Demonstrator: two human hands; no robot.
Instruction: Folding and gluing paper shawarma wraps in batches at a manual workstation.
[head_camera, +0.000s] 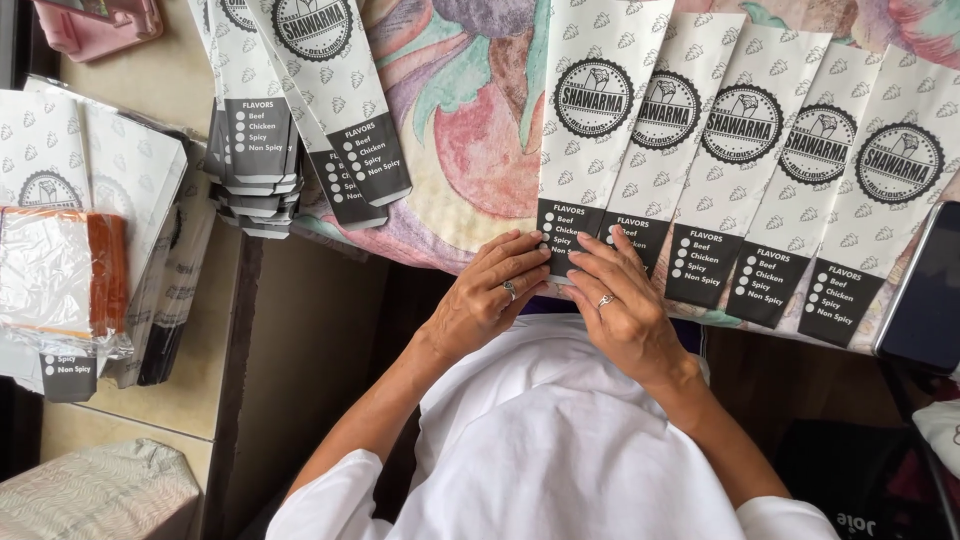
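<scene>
We press both hands, left hand and right hand, flat with fingers spread and no closed grip on the dark end of the leftmost paper sleeve, likely aligning the fanned row beside it.

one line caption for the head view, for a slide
Both hands, left and right, press the dark end of a long white printed paper sleeve on a floral cloth.

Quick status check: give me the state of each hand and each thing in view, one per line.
Left hand: fingertips pressed on the leftmost sleeve's dark end, ring on.
Right hand: fingers on the same end, ring on.
Row of paper sleeves: fanned flat, overlapping.
Sleeve stack: piled, unfanned.
Wrapped bundle: in clear plastic.
Phone: screen dark.
</scene>
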